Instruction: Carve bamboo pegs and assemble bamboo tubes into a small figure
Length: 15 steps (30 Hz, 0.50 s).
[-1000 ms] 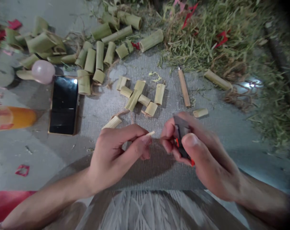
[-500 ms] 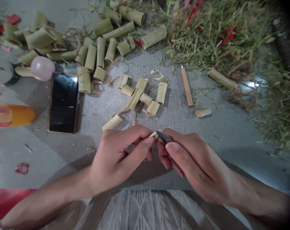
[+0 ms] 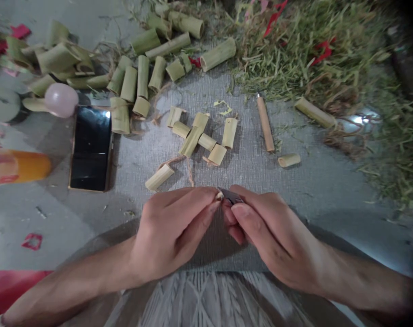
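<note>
Showing pale, matt wood in the sliver (image 3: 220, 195) between the left fingers (image 3: 196, 200), dull grey metal in the blade (image 3: 231, 195) between the right fingers (image 3: 249, 216); looking fibrous in the twine (image 3: 190, 175) beyond the left fingers, glossy on the phone (image 3: 91, 150) farther left, textured on the tabletop (image 3: 250, 170) beneath.

"How many tools?"

"Two: one dark blade (image 3: 231, 196) and one wooden-handled tool (image 3: 265, 124)."

"Thin sticks?"

"One pale stick (image 3: 220, 195)."

"Bamboo pieces in the middle cluster?"

"Six or seven cluster pieces (image 3: 229, 133); I can't tell whether the long crossing one is really two."

"Bamboo lying apart?"

"Three: one split piece (image 3: 159, 177), one short tube (image 3: 289, 160), one longer tube (image 3: 315, 112)."

"And the far group?"

"At least fifteen far pieces (image 3: 128, 85); overlaps spoil an exact count."

"Phones?"

"One phone (image 3: 91, 152)."

"Cups?"

"One orange cup (image 3: 31, 166)."

"Pink rounded things?"

"One pink ball (image 3: 61, 100)."

"Red strips on the grass?"

"At least two red strips (image 3: 276, 17)."
</note>
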Each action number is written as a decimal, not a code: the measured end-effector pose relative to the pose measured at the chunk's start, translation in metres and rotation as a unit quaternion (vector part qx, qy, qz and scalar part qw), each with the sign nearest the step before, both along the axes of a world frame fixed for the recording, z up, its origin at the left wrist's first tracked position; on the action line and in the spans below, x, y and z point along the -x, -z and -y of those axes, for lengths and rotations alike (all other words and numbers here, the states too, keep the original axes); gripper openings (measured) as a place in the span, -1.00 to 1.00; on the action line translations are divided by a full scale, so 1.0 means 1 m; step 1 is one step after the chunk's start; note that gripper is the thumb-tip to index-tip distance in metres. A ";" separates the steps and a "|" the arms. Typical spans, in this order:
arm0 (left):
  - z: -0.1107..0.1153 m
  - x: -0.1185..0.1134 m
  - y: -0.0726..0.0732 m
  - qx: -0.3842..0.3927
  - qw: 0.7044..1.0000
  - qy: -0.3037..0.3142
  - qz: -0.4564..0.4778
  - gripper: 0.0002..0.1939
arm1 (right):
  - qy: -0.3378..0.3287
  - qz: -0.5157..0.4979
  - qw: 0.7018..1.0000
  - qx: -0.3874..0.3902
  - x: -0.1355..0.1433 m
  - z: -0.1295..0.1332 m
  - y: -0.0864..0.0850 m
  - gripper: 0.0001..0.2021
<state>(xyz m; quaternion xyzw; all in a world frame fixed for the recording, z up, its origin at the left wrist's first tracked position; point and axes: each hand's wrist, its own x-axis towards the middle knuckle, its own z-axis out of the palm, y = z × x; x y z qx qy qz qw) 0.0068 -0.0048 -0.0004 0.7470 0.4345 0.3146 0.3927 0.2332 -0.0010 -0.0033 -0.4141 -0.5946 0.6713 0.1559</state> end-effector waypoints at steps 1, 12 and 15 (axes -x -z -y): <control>0.000 -0.001 0.000 -0.006 1.000 0.001 0.003 -0.77 | 0.002 -0.006 1.000 0.007 0.000 0.001 0.001 -0.66; 0.006 -0.002 0.005 -0.094 0.994 0.009 -0.046 -0.82 | 0.020 -0.033 0.999 0.011 0.004 0.002 -0.001 -0.71; 0.006 -0.001 0.007 -0.125 0.990 0.009 -0.060 -0.83 | 0.025 -0.036 0.999 0.003 0.005 0.001 -0.001 -0.69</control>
